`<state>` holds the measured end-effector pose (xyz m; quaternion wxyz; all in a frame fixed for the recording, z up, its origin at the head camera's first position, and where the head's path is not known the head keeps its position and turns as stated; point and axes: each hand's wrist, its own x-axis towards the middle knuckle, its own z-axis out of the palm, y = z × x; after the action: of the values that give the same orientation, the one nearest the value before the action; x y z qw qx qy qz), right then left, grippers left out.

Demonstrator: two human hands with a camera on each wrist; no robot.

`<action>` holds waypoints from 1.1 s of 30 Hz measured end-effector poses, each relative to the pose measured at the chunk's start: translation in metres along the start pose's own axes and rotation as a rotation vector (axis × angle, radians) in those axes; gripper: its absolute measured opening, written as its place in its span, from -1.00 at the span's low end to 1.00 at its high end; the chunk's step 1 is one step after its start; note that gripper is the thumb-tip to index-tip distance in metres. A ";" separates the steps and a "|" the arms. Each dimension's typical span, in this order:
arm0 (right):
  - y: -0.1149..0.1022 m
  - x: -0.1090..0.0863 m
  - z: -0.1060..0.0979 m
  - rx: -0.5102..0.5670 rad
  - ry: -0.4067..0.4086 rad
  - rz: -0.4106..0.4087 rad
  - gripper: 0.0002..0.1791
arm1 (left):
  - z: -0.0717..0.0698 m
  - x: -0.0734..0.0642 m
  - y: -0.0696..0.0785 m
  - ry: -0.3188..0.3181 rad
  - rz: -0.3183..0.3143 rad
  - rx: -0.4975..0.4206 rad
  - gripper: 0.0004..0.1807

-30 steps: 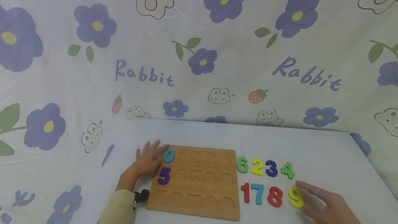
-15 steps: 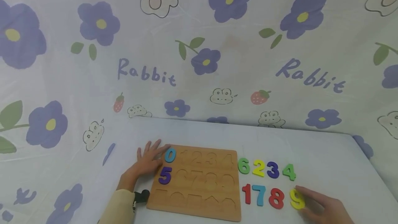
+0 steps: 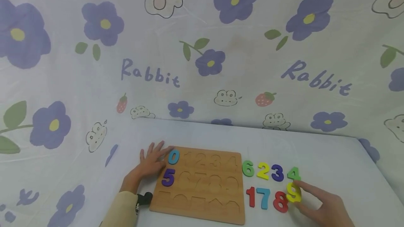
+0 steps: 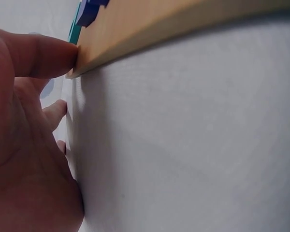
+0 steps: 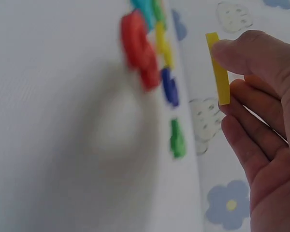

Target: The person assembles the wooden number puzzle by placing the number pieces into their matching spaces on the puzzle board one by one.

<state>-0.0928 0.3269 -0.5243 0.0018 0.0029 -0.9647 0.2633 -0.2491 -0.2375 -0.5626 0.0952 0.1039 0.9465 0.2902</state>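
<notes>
My right hand (image 3: 328, 206) pinches a yellow number 9 (image 3: 293, 192) between thumb and fingers. In the right wrist view the yellow 9 (image 5: 217, 68) appears edge-on, lifted off the table. From the head it overlaps the edge of the red 8 (image 3: 280, 201). My left hand (image 3: 153, 162) lies spread at the left edge of the wooden number board (image 3: 202, 181), its thumb touching the board's side in the left wrist view. A blue 0 (image 3: 173, 157) and a purple 5 (image 3: 168, 177) sit at the board's left; the other outlined recesses hold no pieces.
Right of the board lie a green 6 (image 3: 248, 168), yellow 2 (image 3: 263, 170), purple 3 (image 3: 277, 173) and green 4 (image 3: 294, 173). Nearer are a red 1 (image 3: 250, 197) and blue 7 (image 3: 263, 198). A patterned cloth (image 3: 246, 52) hangs behind the white table (image 3: 331, 157).
My right hand has picked the yellow 9 up from the table and moved it slightly left, toward the red 8. The left hand keeps its place on the board.
</notes>
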 end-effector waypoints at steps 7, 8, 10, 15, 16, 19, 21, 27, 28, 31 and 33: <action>-0.055 0.009 0.005 0.051 0.070 -0.107 -0.29 | 0.006 0.002 -0.008 0.013 0.016 -0.016 -0.20; -0.061 0.010 0.006 0.058 0.076 -0.125 -0.29 | 0.007 0.002 -0.008 0.013 0.019 -0.013 -0.20; -0.071 0.013 0.010 0.073 0.081 -0.159 -0.29 | 0.007 0.001 -0.008 0.009 0.022 -0.020 -0.20; -0.090 0.023 0.020 0.112 0.078 -0.252 -0.33 | 0.002 -0.002 -0.002 0.006 0.024 -0.025 -0.20; -0.093 0.026 0.022 0.109 0.080 -0.271 -0.34 | 0.000 -0.002 -0.001 0.005 0.024 -0.022 -0.20; -0.101 0.033 0.033 0.107 0.073 -0.316 -0.34 | -0.002 -0.001 0.000 -0.007 0.015 -0.005 -0.20; -0.105 0.037 0.040 0.111 0.056 -0.335 -0.33 | -0.001 0.000 -0.001 0.001 0.022 -0.006 -0.20; -0.115 0.048 0.059 0.141 -0.013 -0.337 -0.35 | 0.005 0.003 -0.009 0.029 0.042 -0.012 -0.20; -0.117 0.049 0.061 0.143 -0.021 -0.338 -0.36 | 0.006 0.004 -0.011 0.032 0.043 -0.010 -0.20; -0.119 0.053 0.069 0.164 -0.056 -0.345 -0.38 | 0.007 0.004 -0.013 0.037 0.045 -0.014 -0.21; -0.121 0.055 0.073 0.176 -0.090 -0.332 -0.39 | 0.007 0.004 -0.014 0.038 0.043 -0.019 -0.21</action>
<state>-0.1471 0.1855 -0.5255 0.0017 0.1739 -0.9233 0.3423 -0.2535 -0.2436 -0.5769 0.0718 0.1177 0.9430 0.3029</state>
